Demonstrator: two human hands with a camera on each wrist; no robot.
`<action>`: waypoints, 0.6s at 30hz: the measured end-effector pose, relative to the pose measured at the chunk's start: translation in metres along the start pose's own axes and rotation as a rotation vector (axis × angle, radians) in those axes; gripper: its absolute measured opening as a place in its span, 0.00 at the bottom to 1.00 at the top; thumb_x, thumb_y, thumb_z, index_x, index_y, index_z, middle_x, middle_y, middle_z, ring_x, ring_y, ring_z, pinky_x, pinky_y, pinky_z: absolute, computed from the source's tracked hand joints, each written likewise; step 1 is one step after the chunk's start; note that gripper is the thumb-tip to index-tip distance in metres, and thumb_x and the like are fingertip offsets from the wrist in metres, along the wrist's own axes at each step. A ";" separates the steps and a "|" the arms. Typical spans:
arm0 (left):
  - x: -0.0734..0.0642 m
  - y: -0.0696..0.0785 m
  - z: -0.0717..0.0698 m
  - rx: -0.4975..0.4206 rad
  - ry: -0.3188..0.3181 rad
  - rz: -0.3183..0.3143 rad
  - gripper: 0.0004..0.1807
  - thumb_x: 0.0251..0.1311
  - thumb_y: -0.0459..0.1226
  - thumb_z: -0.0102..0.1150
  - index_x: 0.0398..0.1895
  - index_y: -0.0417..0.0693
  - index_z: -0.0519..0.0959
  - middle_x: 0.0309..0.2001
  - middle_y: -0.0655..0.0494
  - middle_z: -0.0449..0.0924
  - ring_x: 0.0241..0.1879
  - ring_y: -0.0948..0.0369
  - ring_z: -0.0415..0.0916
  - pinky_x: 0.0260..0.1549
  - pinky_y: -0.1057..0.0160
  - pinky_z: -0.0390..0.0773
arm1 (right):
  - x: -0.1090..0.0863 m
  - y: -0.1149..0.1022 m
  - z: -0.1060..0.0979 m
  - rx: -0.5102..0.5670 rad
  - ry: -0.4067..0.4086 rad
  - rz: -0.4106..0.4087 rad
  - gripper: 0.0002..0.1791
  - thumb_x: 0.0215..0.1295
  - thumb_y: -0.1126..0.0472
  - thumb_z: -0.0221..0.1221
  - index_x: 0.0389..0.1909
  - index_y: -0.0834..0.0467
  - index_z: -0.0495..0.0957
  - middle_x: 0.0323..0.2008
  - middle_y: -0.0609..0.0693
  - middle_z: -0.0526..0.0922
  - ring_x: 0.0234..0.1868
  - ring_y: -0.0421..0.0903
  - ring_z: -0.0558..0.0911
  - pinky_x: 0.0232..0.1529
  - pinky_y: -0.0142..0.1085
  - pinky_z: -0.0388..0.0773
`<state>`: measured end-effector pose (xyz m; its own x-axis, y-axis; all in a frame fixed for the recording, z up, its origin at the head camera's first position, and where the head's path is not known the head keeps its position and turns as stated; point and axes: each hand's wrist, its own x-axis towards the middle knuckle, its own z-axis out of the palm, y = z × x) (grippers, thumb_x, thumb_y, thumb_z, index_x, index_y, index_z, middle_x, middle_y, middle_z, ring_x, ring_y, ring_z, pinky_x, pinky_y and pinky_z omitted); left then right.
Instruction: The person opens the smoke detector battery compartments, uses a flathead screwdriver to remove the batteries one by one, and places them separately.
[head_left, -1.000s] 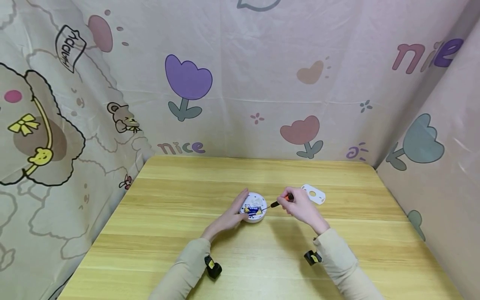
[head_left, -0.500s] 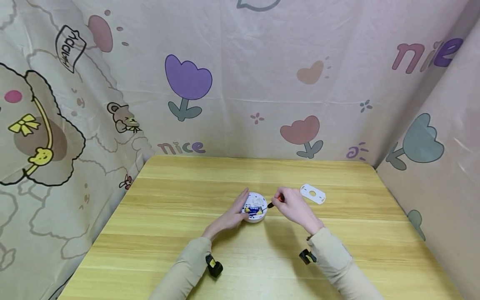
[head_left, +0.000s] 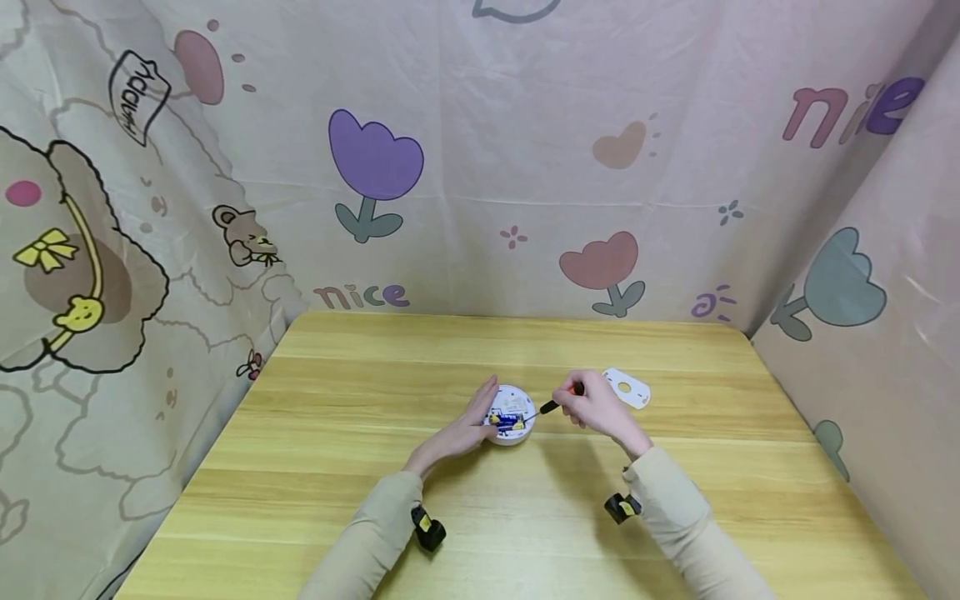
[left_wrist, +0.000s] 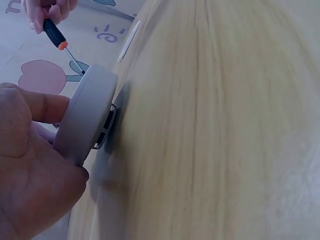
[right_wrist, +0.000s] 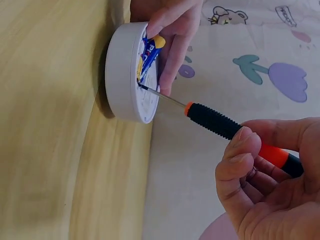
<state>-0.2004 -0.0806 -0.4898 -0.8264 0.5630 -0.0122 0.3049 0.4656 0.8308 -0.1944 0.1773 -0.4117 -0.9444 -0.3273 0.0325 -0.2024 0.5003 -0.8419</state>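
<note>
- The tabletop [head_left: 360, 358] spreads under your hands.
- Your left hand [head_left: 459, 429] grips the white round device [right_wrist: 122, 75], thumb over its face; too loose a hold could let it skid under the tool.
- Beyond your right hand [head_left: 596, 408] lies the oval white plate [head_left: 637, 392].
- Your right hand pinches the screwdriver [right_wrist: 212, 120], its tip at the device's face; too steep a push might slip toward your left thumb.
- The blue-and-yellow battery [right_wrist: 151, 56] lies beside your left thumb; hard prying could flip it out.
</note>
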 end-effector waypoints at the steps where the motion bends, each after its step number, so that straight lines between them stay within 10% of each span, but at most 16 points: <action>1: 0.000 0.000 0.000 -0.002 -0.002 0.002 0.47 0.63 0.34 0.48 0.80 0.35 0.36 0.82 0.38 0.28 0.81 0.41 0.27 0.80 0.39 0.34 | 0.000 0.001 -0.001 0.025 0.000 0.008 0.07 0.67 0.67 0.57 0.31 0.67 0.77 0.16 0.47 0.76 0.14 0.39 0.73 0.15 0.32 0.75; 18: 0.000 -0.002 -0.001 0.004 -0.019 -0.013 0.45 0.66 0.35 0.46 0.80 0.36 0.35 0.82 0.40 0.26 0.81 0.41 0.25 0.79 0.38 0.33 | 0.001 0.027 -0.009 0.309 -0.021 0.125 0.10 0.69 0.66 0.57 0.35 0.72 0.76 0.19 0.47 0.77 0.17 0.38 0.74 0.20 0.29 0.74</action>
<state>-0.2012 -0.0821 -0.4907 -0.8214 0.5694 -0.0337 0.2957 0.4755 0.8285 -0.2028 0.1974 -0.4294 -0.9506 -0.2972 -0.0900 0.0061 0.2721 -0.9622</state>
